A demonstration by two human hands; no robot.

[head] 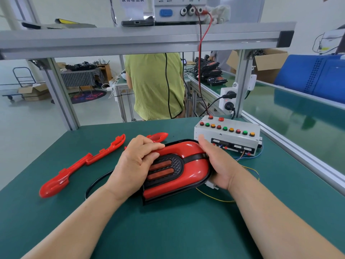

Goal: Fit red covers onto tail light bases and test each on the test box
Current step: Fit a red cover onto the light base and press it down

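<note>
A tail light (pixel 186 171) with a red cover on a black base lies on the green mat in front of me. My left hand (pixel 136 161) presses down on its upper left edge, fingers curled over the cover. My right hand (pixel 216 161) grips the right end of the light, thumb on top. The white test box (pixel 227 136) with rows of red, green and orange buttons stands just behind my right hand. Thin yellow and blue wires (pixel 250 169) run from under the light toward the box.
Loose red covers lie on the mat: a long one (pixel 82 165) at the left and another (pixel 158 136) behind my left hand. A black cable loop (pixel 97 181) sits under my left wrist. A person in a green shirt (pixel 155 86) stands beyond the bench.
</note>
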